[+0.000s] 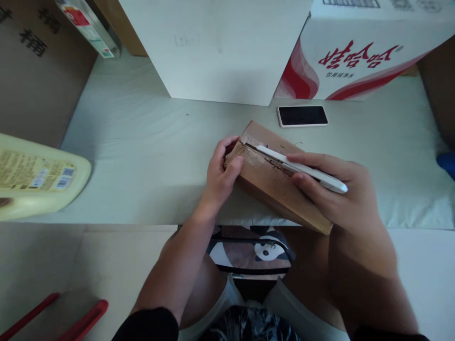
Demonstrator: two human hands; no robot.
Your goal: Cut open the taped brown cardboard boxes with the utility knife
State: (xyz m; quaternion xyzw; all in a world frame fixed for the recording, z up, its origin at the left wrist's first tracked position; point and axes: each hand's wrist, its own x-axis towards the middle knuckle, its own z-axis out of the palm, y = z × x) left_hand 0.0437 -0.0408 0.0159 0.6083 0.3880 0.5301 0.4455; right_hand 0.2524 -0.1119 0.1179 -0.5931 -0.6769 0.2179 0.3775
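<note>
A small brown cardboard box (265, 182) lies aslant near the front edge of the covered surface, one corner jutting over that edge. My left hand (223, 166) grips its far left end, thumb on top and fingers round the side. In my right hand (334, 189) is a white utility knife (302, 169), held between thumb and fingers above the box. The knife's dark blade meets the taped seam near the left end; how deep it sits I cannot tell. The tape there looks wrinkled, and dark marks run along the middle of the top.
Behind the box lies a phone (302, 116), dark screen up. A white carton (220, 52) and a red-and-white carton (355, 61) stand at the back. A yellowish bottle (42, 177) is at the left, with a large brown carton (39, 71) behind it.
</note>
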